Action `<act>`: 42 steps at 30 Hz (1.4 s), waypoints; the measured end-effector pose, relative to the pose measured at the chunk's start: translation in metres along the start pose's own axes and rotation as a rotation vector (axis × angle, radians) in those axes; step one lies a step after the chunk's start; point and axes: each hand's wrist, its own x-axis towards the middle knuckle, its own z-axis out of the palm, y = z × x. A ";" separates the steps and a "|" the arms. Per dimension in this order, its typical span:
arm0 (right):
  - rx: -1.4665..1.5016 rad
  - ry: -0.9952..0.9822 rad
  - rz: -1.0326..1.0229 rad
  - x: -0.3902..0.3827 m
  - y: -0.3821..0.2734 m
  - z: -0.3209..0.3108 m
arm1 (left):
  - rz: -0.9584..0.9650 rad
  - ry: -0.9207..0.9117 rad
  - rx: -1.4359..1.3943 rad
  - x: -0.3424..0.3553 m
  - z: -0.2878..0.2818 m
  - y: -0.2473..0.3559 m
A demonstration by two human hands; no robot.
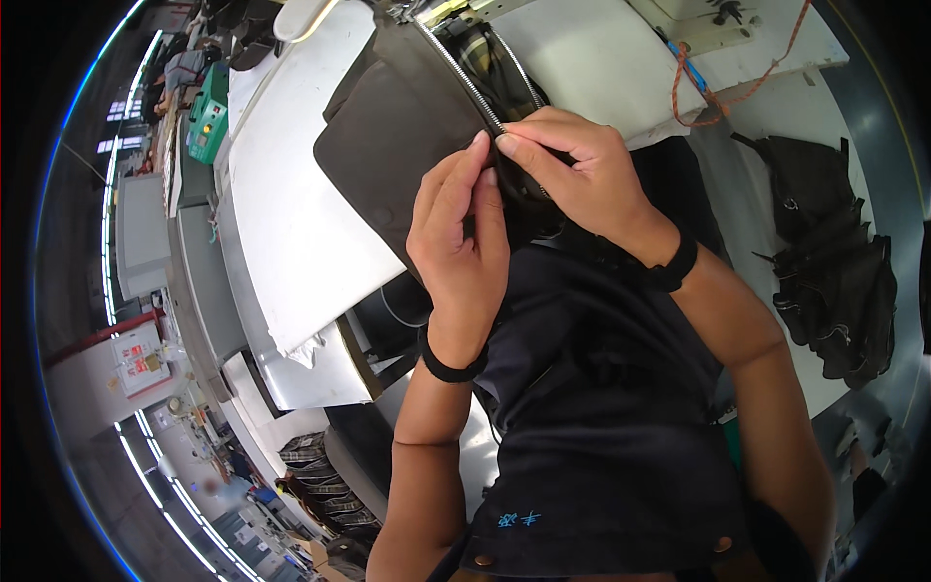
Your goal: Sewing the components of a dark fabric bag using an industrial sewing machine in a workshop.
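Observation:
A dark grey-brown bag [373,136] with a flap pocket lies across the white worktable in front of me. Its metal zipper [462,78] is parted, and a plaid lining [482,53] shows between the two rows of teeth. My left hand [458,218] pinches the zipper's near edge, fingertips pressed together. Right beside it, the thumb and forefinger of my right hand [592,170] grip the same zipper edge. The two sets of fingertips almost meet. Whether a slider is between them is hidden.
The white worktable [276,218] reaches left, with a sewing machine's base [703,29] at the far right. An orange cord [747,95] hangs over blue-handled snips [690,70]. More dark sewn pieces [834,272] lie at the right. A green box [208,116] stands far left.

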 end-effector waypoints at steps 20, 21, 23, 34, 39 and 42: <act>0.022 -0.061 0.075 0.000 -0.004 -0.004 | 0.098 0.057 0.021 0.001 0.005 0.000; 0.036 -0.058 0.091 0.000 -0.005 -0.004 | 0.103 0.061 0.019 0.001 0.005 0.000; 0.055 -0.065 0.102 0.000 -0.004 -0.004 | 0.108 0.065 0.027 0.002 0.006 0.000; 0.103 -0.040 0.097 -0.001 -0.004 -0.002 | 0.144 0.078 0.080 0.003 0.008 -0.001; 0.168 -0.010 0.224 0.000 -0.011 0.000 | 0.009 -0.046 0.054 0.011 -0.008 0.018; 0.122 0.012 0.249 0.000 -0.013 0.002 | 0.083 -0.200 0.173 0.036 -0.035 0.025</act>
